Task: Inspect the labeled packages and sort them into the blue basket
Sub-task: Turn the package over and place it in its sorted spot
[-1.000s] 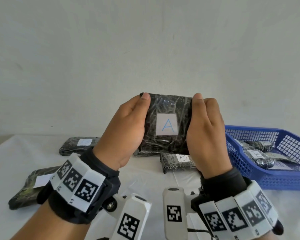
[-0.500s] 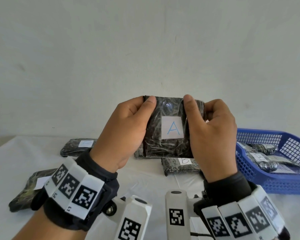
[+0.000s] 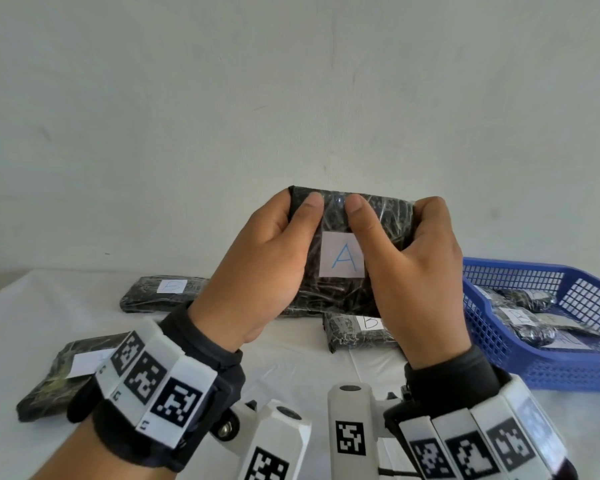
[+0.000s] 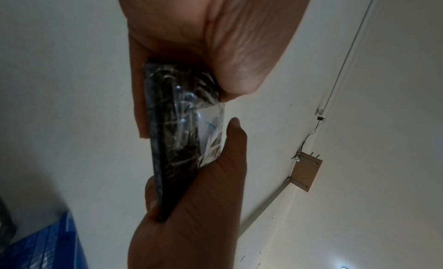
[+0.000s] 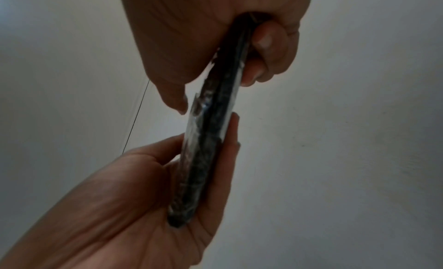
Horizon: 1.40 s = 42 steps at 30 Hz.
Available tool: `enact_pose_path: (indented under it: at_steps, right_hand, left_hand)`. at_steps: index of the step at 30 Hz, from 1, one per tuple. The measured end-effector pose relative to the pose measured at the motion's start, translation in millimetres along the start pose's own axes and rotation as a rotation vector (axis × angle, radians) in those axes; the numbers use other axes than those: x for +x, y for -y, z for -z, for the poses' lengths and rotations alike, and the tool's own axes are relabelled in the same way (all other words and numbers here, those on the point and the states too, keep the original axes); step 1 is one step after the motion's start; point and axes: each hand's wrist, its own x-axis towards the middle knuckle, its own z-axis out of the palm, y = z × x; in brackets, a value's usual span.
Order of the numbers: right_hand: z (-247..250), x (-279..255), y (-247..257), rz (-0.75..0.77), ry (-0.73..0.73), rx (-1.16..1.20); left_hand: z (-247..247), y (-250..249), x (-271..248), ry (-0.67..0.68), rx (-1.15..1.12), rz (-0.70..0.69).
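Left hand (image 3: 257,268), right hand (image 3: 413,271) — both pinching flat black plastic-wrapped package labelled A (image 3: 340,233), upright above table. Likely light, pliable, slick film; grip side edges.

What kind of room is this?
Probably a plain sorting workspace: a white-covered table against a bare wall, lettered black packages, and a blue basket for collecting them.
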Motion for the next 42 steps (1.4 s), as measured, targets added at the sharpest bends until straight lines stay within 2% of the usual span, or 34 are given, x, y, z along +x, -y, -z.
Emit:
enact_pose_path:
  at_steps: [5, 12, 17, 22, 27, 30, 33, 37, 42]
  right_hand:
    - [1, 0, 2, -0.003, 0.043, 0.028]
    - [0, 3, -2, -0.111, 0.047, 0.138]
    - [2, 8, -5, -0.061, 0.014, 0.212]
    - [10, 12, -6, -0.089, 0.063, 0.295]
    - [15, 14, -6, -0.192, 0.098, 0.378]
    - [16, 14, -5, -0.205, 0.097, 0.382]
    - [13, 12, -4, -0.214, 0.089, 0.381]
    - [9, 11, -8, -0.1, 0.011, 0.268]
    - [5, 10, -12, -0.091, 0.0, 0.188]
  left_hand:
    - [0, -1, -1, 0.026, -0.033, 0.022]
    - [0, 0, 1, 0.029, -0.066, 0.026]
    - [3, 0, 2, 0.006, -0.115, 0.075]
    - [6, -2, 3, 0.015, -0.116, 0.04]
    - [5, -2, 2, 0.027, -0.095, -0.013]
    - [4, -2, 2, 0.042, -0.122, 0.031]
    - [6, -1, 2, 0.042, -0.079, 0.013]
    - [2, -3, 1, 0.061, -0.067, 0.075]
    - [0, 0, 0, 0.085, -0.034, 0.065]
